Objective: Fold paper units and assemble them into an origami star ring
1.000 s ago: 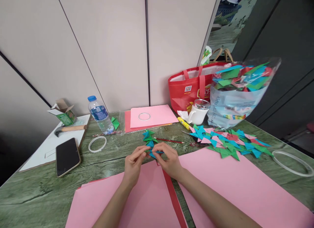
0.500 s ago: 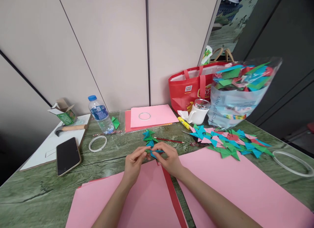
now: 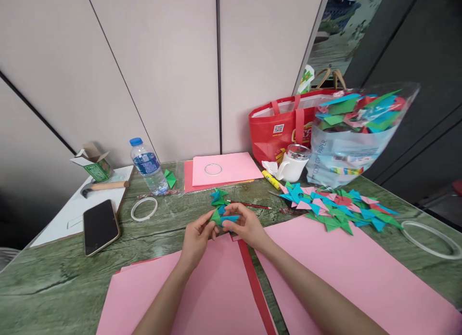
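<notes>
- My left hand (image 3: 197, 233) and right hand (image 3: 250, 227) pinch a green-blue piece (image 3: 227, 219) above the bench (image 3: 173, 231), its completion unclear.
- Folded pieces (image 3: 332, 207), seemingly done, lie piled at right; pink sheets (image 3: 216, 282) lie flat.

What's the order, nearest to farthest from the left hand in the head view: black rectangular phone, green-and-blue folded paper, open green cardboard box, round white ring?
From the left hand:
1. Green-and-blue folded paper: at its fingertips.
2. Round white ring: to its left.
3. Black rectangular phone: farther left.
4. Open green cardboard box: far left, behind the phone.
</notes>
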Demonstrator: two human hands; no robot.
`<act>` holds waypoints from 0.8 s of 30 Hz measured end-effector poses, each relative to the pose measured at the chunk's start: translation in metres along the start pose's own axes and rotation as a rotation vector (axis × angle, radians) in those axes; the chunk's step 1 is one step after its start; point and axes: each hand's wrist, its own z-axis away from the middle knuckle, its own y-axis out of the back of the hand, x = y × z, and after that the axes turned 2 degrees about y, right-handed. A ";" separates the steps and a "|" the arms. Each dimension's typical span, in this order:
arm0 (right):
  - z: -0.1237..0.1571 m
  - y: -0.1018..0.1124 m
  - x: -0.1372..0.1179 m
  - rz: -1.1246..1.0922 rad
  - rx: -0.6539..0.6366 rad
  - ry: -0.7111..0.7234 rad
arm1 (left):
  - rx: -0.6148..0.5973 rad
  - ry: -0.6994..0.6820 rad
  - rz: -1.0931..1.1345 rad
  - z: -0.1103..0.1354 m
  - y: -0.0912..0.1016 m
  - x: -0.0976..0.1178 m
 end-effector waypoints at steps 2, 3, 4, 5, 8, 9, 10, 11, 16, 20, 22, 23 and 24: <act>-0.002 0.002 0.000 -0.040 0.028 -0.029 | 0.023 0.043 0.028 0.000 0.001 0.001; -0.003 0.003 0.000 -0.040 0.042 -0.043 | 0.023 0.064 0.042 0.000 0.001 0.001; -0.004 0.003 0.000 -0.030 0.051 -0.058 | 0.013 0.086 0.056 0.000 0.001 0.002; -0.004 0.004 -0.001 -0.017 0.055 -0.072 | -0.001 0.109 0.070 0.000 0.000 0.002; -0.004 0.006 -0.001 0.013 0.064 -0.086 | -0.043 0.161 0.096 0.000 0.001 0.002; -0.004 0.007 -0.001 0.027 0.066 -0.079 | -0.056 0.169 0.095 0.000 0.001 0.001; -0.004 0.008 -0.001 0.045 0.064 -0.069 | -0.071 0.173 0.089 0.000 0.002 0.001; -0.004 0.008 0.000 0.066 0.057 -0.060 | -0.092 0.177 0.075 -0.001 0.003 0.001; -0.004 0.011 0.000 0.120 -0.009 -0.055 | -0.209 0.191 0.013 -0.001 0.005 0.002; -0.004 0.010 0.001 0.092 -0.003 -0.063 | -0.226 0.172 -0.027 0.000 0.004 0.007; -0.003 0.009 0.002 0.090 -0.006 -0.076 | -0.241 0.170 -0.062 0.000 0.005 0.008; -0.003 0.009 0.002 0.092 -0.015 -0.088 | -0.258 0.176 -0.076 0.000 0.006 0.008; -0.003 0.008 0.001 0.094 -0.028 -0.102 | -0.279 0.187 -0.090 -0.001 0.007 0.008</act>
